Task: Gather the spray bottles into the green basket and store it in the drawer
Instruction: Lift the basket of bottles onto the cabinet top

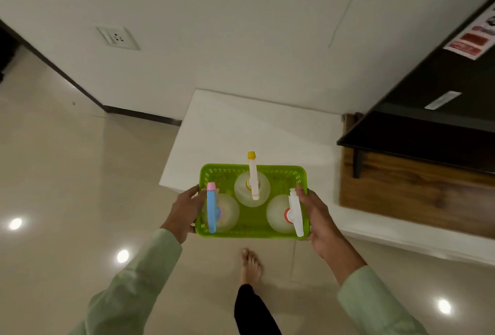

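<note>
Green basket held in the air between both hands, over floor and the white counter's edge. Left hand fingers clamp its left wall; right hand fingers clamp the right. Three spray bottles stand upright between the fingers.

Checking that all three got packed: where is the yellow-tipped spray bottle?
In the head view, the yellow-tipped spray bottle stands in the green basket, at its far middle, beyond the other two.
</note>
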A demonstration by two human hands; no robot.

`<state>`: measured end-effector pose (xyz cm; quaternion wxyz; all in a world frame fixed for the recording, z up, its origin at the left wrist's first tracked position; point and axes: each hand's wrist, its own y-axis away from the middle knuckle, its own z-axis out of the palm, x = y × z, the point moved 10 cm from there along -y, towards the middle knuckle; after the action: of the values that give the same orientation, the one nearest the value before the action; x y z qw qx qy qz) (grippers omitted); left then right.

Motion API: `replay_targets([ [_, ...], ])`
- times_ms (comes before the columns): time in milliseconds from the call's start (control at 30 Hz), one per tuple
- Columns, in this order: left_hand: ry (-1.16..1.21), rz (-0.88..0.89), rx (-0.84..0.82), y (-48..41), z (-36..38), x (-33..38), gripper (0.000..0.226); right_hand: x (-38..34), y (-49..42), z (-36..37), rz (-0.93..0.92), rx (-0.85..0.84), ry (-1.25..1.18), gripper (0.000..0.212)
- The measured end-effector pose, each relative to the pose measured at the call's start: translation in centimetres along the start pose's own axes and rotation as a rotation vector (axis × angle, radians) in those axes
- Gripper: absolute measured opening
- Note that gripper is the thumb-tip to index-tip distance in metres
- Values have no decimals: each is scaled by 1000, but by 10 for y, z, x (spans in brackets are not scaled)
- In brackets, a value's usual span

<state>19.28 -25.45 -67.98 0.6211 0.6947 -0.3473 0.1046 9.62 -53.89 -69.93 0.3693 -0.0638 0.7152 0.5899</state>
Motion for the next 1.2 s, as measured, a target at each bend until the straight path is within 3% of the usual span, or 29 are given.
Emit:
replay_targets([
  [267,-7,-57,-31,-102,-25,23,45,-22,-92,50,23,68,31,42],
  [567,-98,-43,-143,-170,-14,39,42,-17,-132,60,71,149,-6,44],
  [767,-161,-7,-163,-187,-18,37,47,-8,-138,57,46,234,-15,12],
  [833,-153,4,-170,-187,-19,36,44,-9,-135,59,36,237,-16,20],
  [933,-120,42,-193,-183,-20,33,39,-5,-129,61,74,240,-30,59],
  [1067,-68,84,-68,-182,-38,15,43,14,-115,49,38,312,-149,48],
  [1200,18,191,55,-167,-59,-15,33,66,-87,33,-53,566,-366,28],
])
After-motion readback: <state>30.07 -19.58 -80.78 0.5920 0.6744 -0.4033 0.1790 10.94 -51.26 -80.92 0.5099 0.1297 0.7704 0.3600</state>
